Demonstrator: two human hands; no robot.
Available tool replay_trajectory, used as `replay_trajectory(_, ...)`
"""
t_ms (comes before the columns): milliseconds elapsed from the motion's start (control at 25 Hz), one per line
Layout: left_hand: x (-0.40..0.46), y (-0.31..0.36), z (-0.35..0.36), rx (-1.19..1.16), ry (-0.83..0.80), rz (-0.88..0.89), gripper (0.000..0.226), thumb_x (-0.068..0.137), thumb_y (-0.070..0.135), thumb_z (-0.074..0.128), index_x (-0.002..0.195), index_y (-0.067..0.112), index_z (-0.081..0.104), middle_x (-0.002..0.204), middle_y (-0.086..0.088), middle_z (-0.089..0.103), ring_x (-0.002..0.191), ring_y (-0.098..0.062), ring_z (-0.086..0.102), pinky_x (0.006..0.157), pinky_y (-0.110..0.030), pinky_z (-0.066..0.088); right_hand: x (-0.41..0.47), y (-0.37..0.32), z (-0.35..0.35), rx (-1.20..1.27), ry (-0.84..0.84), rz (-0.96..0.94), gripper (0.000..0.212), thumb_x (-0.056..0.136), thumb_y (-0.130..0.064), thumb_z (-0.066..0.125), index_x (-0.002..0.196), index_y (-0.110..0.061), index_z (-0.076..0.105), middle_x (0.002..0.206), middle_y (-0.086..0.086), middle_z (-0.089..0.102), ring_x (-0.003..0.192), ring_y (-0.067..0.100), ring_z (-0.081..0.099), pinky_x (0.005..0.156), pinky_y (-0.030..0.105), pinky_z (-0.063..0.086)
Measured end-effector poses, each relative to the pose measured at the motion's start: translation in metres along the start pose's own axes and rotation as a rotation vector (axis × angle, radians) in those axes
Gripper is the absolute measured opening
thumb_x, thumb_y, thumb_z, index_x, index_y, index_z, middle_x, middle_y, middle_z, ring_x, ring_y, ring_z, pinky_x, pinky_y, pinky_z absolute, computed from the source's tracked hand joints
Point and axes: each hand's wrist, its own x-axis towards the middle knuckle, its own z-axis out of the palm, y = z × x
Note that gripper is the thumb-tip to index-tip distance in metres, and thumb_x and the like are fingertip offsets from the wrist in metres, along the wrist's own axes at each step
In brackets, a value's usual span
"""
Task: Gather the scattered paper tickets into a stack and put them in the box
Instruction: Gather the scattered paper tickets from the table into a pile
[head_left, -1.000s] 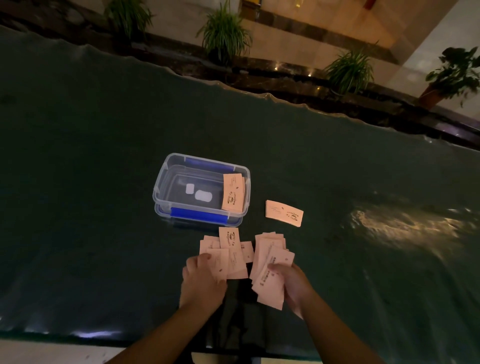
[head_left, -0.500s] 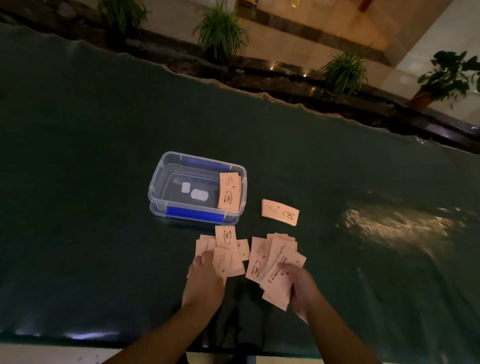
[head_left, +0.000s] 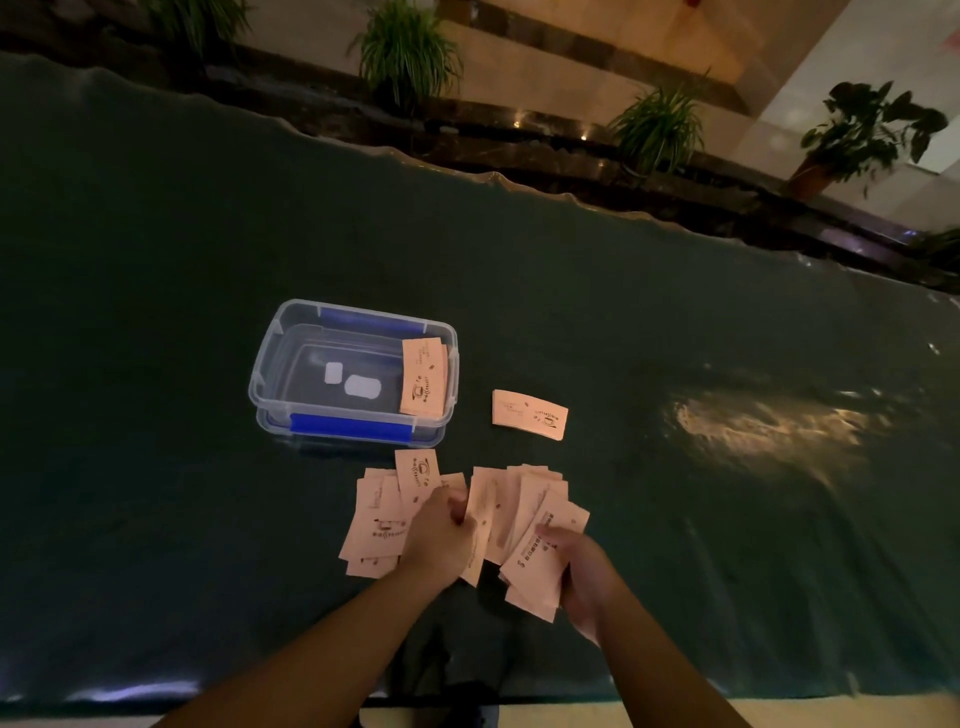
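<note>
On a dark green counter (head_left: 156, 260) in dim light, our left hand (head_left: 439, 540) presses flat on one loose pile of tickets (head_left: 379, 519), while our right hand (head_left: 582, 571) pinches a fanned bunch (head_left: 524, 519). The box (head_left: 353, 371) lies ahead, nearer our left hand, its long axis crosswise. A lone ticket (head_left: 530, 414) sits ahead of our right hand.

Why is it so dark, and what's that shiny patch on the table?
Head view: the light is dim, so the green table cover looks nearly black; the shiny patch is warm glare reflecting off it; the far table edge bends from the wide lens; the tickets stay readable, only slightly soft.
</note>
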Motion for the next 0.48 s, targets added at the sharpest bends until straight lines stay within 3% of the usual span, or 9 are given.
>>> replay_trajectory(160,0.018,0.009,0.006,0.157,-0.04,-0.032,0.012,0.1,0.024,0.061,0.093,0.032,0.055,0.097,0.007,0.061,0.074,-0.003,0.06,0.058,-0.014,0.04,0.005,-0.006,0.004,-0.064,-0.029,-0.017,0.034,0.099,-0.007,0.061,0.132,-0.017,0.062,0.128,0.017,0.073,0.119,0.04,0.067,0.105,0.065,0.051)
replay_trajectory(240,0.025,0.01,0.01,0.189,-0.114,-0.095,0.006,0.099,0.026,0.061,0.105,0.024,0.06,0.11,-0.001,0.064,0.09,-0.009,0.063,0.077,-0.018,0.045,0.008,-0.01,0.01,-0.116,-0.028,-0.037,0.034,0.1,-0.006,0.062,0.131,-0.018,0.063,0.127,0.014,0.074,0.117,0.036,0.068,0.101,0.057,0.053)
replay_trajectory(280,0.026,0.008,0.013,0.224,-0.107,-0.085,0.014,0.1,0.026,0.06,0.113,0.02,0.061,0.114,-0.002,0.065,0.095,-0.012,0.063,0.084,-0.022,0.046,0.01,-0.013,0.014,-0.159,-0.015,-0.044,0.033,0.1,-0.007,0.062,0.131,-0.019,0.063,0.125,0.012,0.074,0.115,0.033,0.069,0.096,0.052,0.055)
replay_trajectory(400,0.017,-0.001,0.023,0.231,-0.095,-0.039,0.014,0.102,0.03,0.056,0.111,0.023,0.064,0.102,0.005,0.065,0.083,-0.006,0.059,0.069,-0.017,0.042,0.016,-0.017,0.027,-0.334,0.057,-0.086,0.031,0.1,-0.011,0.064,0.129,-0.021,0.066,0.118,0.005,0.075,0.106,0.024,0.07,0.084,0.042,0.055)
replay_trajectory(480,0.009,0.001,0.027,0.003,-0.06,-0.07,0.021,0.101,0.03,0.055,0.119,0.026,0.065,0.107,0.007,0.067,0.089,-0.005,0.061,0.066,-0.016,0.044,0.021,-0.018,0.036,-0.421,0.093,-0.118,0.035,0.098,-0.015,0.068,0.132,-0.022,0.065,0.121,0.005,0.073,0.108,0.024,0.068,0.089,0.042,0.054)
